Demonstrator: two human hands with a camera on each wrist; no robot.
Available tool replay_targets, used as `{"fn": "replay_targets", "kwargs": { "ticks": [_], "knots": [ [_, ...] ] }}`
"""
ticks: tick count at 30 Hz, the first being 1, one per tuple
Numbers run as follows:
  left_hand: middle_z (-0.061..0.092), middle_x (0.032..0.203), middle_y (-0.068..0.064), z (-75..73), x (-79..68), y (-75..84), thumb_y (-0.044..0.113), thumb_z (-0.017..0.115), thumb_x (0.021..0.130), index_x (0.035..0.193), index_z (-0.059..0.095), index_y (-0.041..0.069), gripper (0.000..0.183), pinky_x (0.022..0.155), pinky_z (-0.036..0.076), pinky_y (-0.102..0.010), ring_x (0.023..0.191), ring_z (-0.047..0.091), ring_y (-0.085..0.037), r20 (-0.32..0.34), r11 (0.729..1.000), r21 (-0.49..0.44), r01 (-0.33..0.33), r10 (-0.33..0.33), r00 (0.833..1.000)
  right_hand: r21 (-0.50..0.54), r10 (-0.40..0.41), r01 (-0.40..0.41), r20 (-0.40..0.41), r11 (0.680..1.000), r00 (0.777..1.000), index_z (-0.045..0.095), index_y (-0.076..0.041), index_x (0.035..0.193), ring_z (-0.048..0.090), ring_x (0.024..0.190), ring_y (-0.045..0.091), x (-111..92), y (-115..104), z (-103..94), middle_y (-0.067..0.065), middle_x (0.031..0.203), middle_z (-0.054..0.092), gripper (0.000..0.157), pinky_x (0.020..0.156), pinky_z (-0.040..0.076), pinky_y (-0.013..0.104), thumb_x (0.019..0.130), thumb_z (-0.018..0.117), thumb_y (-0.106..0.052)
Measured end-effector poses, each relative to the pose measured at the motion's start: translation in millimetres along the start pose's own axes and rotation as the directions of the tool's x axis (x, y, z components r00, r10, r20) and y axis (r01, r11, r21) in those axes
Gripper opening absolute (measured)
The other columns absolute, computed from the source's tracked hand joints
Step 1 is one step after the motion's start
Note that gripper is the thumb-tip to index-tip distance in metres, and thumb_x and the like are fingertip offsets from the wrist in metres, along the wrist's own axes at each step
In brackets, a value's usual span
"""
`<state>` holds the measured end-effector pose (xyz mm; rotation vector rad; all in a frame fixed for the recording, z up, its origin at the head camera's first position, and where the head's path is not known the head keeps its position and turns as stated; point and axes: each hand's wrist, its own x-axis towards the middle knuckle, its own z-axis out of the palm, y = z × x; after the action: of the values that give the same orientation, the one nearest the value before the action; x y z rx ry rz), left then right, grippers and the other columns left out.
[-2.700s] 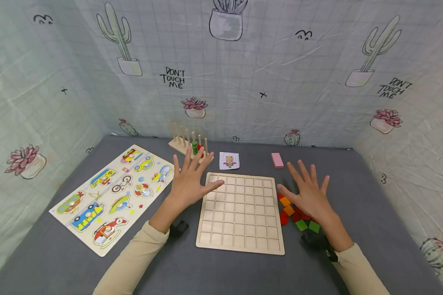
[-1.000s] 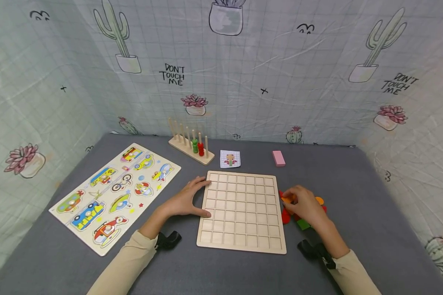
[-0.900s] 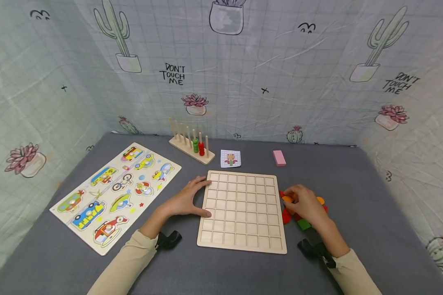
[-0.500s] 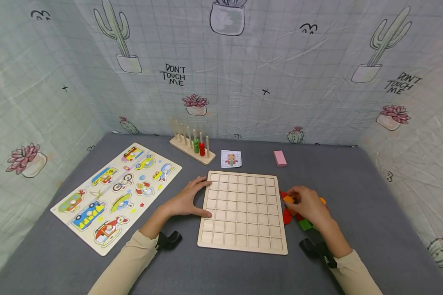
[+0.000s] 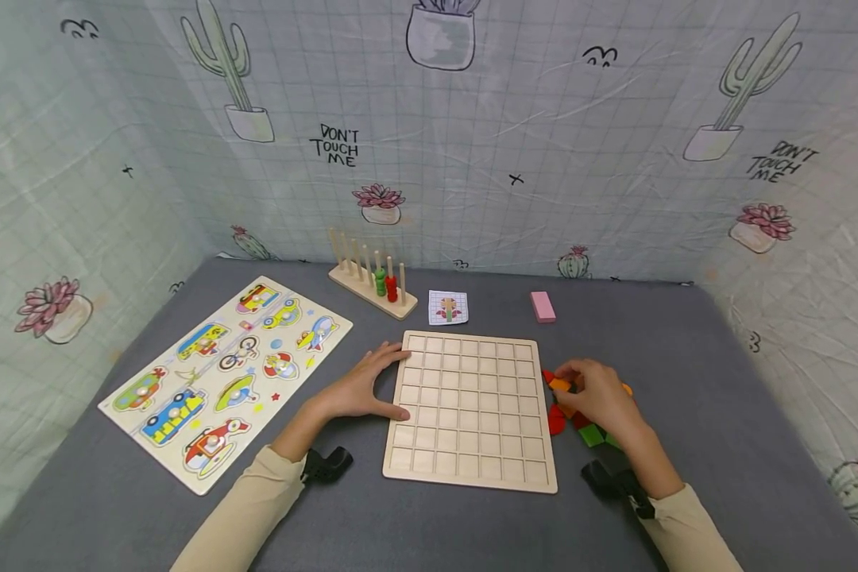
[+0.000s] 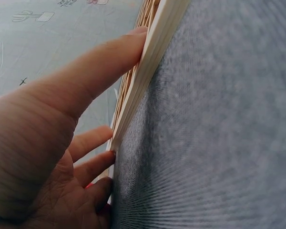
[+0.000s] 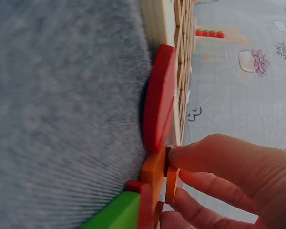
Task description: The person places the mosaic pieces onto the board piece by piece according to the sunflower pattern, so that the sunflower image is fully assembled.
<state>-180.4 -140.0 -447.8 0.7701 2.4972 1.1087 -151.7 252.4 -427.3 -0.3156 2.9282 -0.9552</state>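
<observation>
A light wooden board (image 5: 472, 413) with a grid of square recesses lies on the grey table. At its left edge, my left hand (image 5: 361, 389) touches the rim with thumb and fingers spread apart; in the left wrist view the thumb (image 6: 105, 64) rests on the board's edge. My right hand (image 5: 604, 397) is just right of the board, pinching a flat orange block (image 7: 171, 185) between thumb and fingers. Around it lie a red rounded block (image 7: 159, 100), another orange block (image 7: 153, 171) and green blocks (image 5: 591, 434). The hand partly hides this pile.
To the left lies a wooden vehicle puzzle (image 5: 264, 405). Behind the board are a peg stand (image 5: 361, 286) with green and red beads, a small pattern card (image 5: 447, 308) and a pink block (image 5: 542, 307). A patterned cloth (image 5: 600, 159) surrounds the table.
Both hands came down from being raised with fingers spread: the left to the board's left edge, the right to the block pile. The right hand has taken hold of an orange block.
</observation>
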Motion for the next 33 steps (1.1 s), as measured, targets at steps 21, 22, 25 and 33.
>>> {"fn": "replay_targets", "kwargs": {
  "ticks": [21,22,25,33],
  "knots": [
    [0.022,0.160,-0.015,-2.2,-1.4,-0.3,0.033,0.086,0.074,0.150,0.035,0.006,0.095,0.121,0.001,-0.053,0.150,0.003,-0.035,0.004,1.000,0.009,0.008,-0.008,1.000,-0.005,-0.080,0.080,0.017,0.997,0.997,0.069,0.001,0.104,0.052,0.070,0.017,18,-30,7.9,0.010,0.089,0.062,0.025,0.058,0.046,0.028,0.083,0.077,-0.010],
    [0.022,0.160,-0.015,-1.5,-1.8,-0.6,0.034,0.086,0.074,0.150,0.034,0.006,0.096,0.121,0.001,-0.053,0.150,0.003,-0.035,0.006,1.000,0.008,0.009,-0.009,1.000,0.012,-0.084,0.084,0.022,0.996,0.996,0.069,0.001,0.104,0.053,0.071,0.017,18,-31,9.0,0.011,0.090,0.062,0.025,0.060,0.047,0.028,0.083,0.077,-0.010],
    [0.022,0.160,-0.016,0.3,-3.4,-1.8,0.034,0.086,0.074,0.151,0.033,0.005,0.098,0.121,0.000,-0.054,0.150,0.003,-0.035,0.010,1.000,-0.002,0.008,-0.008,1.000,0.068,-0.107,0.105,0.037,0.992,0.994,0.069,0.002,0.103,0.055,0.073,0.018,19,-33,14.3,0.012,0.092,0.063,0.024,0.060,0.049,0.028,0.083,0.076,-0.008],
    [0.023,0.159,-0.017,2.7,-0.1,-4.0,0.033,0.086,0.073,0.150,0.034,0.004,0.097,0.120,0.002,-0.055,0.149,0.004,-0.037,-0.007,1.000,0.010,-0.014,0.014,1.000,0.124,-0.212,0.203,0.068,0.971,0.975,0.069,0.001,0.098,0.060,0.074,0.018,28,-45,24.8,0.011,0.092,0.066,0.019,0.062,0.052,0.025,0.082,0.077,-0.006]
  ]
}}
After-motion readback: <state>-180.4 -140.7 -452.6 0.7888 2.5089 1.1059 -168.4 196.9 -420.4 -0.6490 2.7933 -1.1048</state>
